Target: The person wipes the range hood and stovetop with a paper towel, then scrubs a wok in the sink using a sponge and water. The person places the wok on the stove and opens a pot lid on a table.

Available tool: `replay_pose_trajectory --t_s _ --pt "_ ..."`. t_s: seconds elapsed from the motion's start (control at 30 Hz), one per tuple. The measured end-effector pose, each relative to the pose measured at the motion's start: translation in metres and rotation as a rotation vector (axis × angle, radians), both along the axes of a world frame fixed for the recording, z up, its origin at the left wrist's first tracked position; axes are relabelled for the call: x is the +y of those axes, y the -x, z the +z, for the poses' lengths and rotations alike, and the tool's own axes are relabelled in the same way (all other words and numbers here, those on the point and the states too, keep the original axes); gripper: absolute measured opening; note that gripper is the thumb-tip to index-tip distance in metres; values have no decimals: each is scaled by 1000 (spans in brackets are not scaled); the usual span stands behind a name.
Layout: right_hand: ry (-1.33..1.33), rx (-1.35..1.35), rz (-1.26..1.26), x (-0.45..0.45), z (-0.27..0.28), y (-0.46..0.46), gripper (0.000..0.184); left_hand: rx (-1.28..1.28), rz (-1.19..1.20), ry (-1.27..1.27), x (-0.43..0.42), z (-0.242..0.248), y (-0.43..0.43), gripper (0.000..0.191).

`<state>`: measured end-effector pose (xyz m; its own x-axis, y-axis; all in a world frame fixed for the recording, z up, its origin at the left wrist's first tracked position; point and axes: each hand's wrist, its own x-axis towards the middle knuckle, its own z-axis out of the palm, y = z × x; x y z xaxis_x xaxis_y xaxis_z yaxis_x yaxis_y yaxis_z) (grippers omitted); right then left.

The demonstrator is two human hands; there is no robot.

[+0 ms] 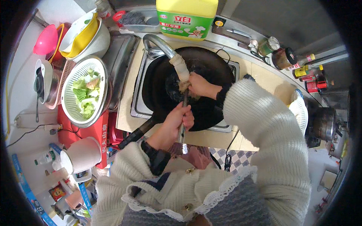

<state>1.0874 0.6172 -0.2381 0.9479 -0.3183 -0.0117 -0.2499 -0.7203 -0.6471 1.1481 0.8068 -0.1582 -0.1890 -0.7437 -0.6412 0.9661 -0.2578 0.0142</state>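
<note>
A large dark wok rests over the steel sink, its long handle pointing to the lower left. The curved faucet, its spout end wrapped in cloth or tape, reaches over the wok. My left hand grips a thin metal-ended rod, whose use and far end I cannot make out. Close to the wrapped spout, my right hand is closed around the upper part of the same rod or something joined to it; its fingertips are partly hidden. The bottom of the wok is dark, and its contents are unclear.
To the left, a white colander holds cut leafy greens, beside stacked basins. Behind the sink stands a large yellow detergent jug. Jars and bottles line the right ledge; a steel pot and a white basket are at the far right.
</note>
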Motion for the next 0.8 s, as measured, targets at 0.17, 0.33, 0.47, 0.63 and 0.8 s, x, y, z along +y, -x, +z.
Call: replay_pose_trajectory --t_s 0.17,0.33,0.47,0.63,0.8 --pt "223 126 -253 -7 -12 -21 34 16 -34 -15 16 3 3 15" --pt "-53 219 -220 -1 -15 -24 47 -111 15 58 16 0 -2 15" --pt "218 419 -175 6 -12 -18 54 -99 -49 39 17 -2 1 15" --pt "-71 384 16 10 -28 -6 57 -136 -97 -29 13 -1 4 15" --pt "251 -58 -30 4 -45 -4 41 -196 -163 -75 8 8 11 11"
